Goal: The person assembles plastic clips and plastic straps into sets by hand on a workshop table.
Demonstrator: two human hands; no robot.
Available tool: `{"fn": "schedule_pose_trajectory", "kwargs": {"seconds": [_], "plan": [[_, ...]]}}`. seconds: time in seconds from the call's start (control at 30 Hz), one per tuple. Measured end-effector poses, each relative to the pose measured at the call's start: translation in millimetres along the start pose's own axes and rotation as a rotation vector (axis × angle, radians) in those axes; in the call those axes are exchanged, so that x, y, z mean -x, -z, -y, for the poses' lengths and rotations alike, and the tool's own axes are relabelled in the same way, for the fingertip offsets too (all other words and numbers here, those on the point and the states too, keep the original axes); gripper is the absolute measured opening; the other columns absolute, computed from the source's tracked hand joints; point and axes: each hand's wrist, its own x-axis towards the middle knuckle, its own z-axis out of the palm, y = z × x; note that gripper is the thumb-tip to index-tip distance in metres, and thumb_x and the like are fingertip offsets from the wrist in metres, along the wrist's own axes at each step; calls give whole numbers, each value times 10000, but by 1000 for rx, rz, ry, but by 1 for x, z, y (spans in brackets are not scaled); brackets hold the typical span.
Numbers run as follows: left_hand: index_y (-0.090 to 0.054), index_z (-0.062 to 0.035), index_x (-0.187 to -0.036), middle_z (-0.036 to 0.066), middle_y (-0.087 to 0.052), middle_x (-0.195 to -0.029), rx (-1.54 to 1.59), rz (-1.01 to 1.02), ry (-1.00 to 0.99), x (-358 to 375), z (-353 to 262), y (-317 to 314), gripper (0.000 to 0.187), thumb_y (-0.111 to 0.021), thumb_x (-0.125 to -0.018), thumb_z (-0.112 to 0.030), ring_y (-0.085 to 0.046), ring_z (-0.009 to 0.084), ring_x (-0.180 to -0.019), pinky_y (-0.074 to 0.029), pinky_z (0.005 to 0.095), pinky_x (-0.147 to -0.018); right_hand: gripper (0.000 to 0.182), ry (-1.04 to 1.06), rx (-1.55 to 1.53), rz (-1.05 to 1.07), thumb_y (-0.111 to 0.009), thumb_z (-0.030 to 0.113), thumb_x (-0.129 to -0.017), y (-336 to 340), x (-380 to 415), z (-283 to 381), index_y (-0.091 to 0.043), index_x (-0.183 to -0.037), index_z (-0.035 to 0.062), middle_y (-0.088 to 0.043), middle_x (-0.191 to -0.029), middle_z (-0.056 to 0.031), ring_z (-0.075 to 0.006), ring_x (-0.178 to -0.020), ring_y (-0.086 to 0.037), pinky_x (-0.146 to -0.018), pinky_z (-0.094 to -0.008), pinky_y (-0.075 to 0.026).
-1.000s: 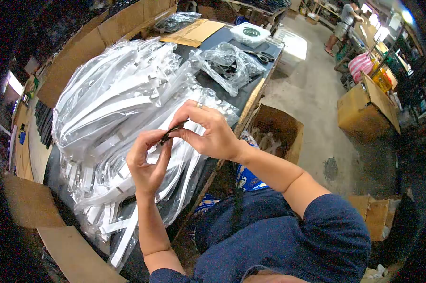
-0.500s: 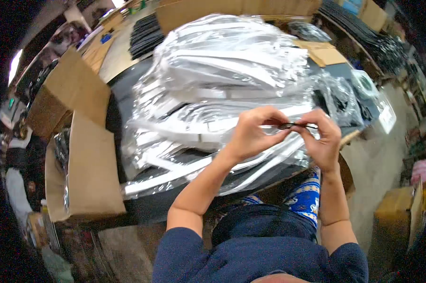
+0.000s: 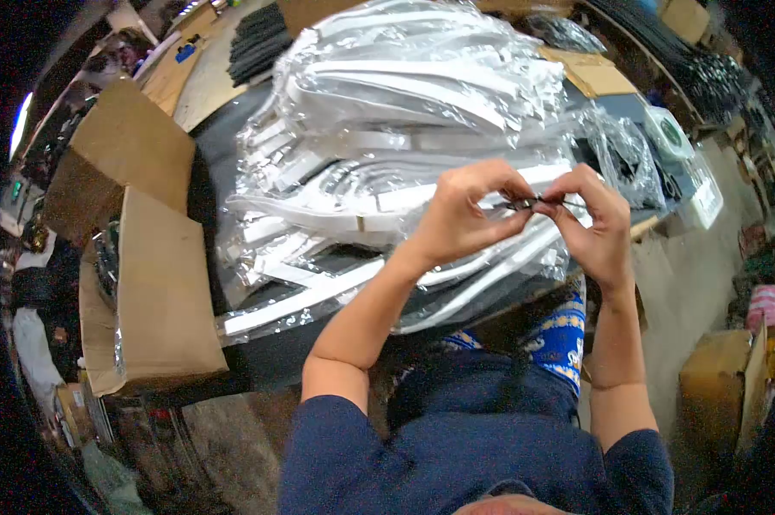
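Black strip [image 3: 533,204] between two hands

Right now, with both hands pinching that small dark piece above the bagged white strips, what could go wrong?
1. The small dark piece is held only by fingertips of the left hand and right hand; if it slips, it could drop into the heap of bagged white strips and be hard to find.
2. That heap reaches the black table's near edge, so a nudge from a forearm might slide bags off.
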Motion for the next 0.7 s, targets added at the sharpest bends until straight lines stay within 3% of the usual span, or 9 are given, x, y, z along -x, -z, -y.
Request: {"fn": "schedule_pose_trajectory", "kwargs": {"seconds": [0.23,0.37,0.5,0.63,0.7], "plan": [[-646,-10,-854,98,-658,-855,-28,7,-73,0,0,-5,206,-715,-666,37,-629,165,-765,-494,272,-694,160,140,37,37,-637,-79,-698,3,7,-8,-572,-815,8,-578,-780,-119,-268,-729,-598,-645,-324,-461],[-627,-8,-837,90,-621,-800,-113,-27,-165,2,-1,-13,191,-711,-669,30,-619,186,-698,-494,272,-627,202,129,-43,66,-608,-97,-682,2,13,-10,-561,-847,11,-571,-789,-127,-295,-736,-588,-652,-335,-459],[-647,-27,-871,107,-655,-874,-239,31,-150,4,4,-16,217,-723,-671,14,-644,213,-805,-501,294,-719,213,249,63,90,-616,-99,-677,8,13,-23,-570,-853,10,-573,-784,-122,-261,-720,-597,-657,-313,-465],[-652,-42,-914,108,-654,-939,-278,-65,-154,-1,5,-9,235,-751,-702,-68,-634,269,-876,-495,335,-764,190,75,16,-76,-667,-104,-712,6,9,-24,-613,-860,3,-604,-803,-65,-158,-761,-602,-711,-261,-470],[-661,-44,-930,121,-661,-902,-325,-17,-137,0,8,4,223,-739,-726,-88,-638,269,-862,-493,335,-752,176,-120,-281,-162,-688,-106,-718,-3,6,-19,-615,-845,-9,-613,-813,-49,-140,-782,-600,-741,-240,-469]]}}
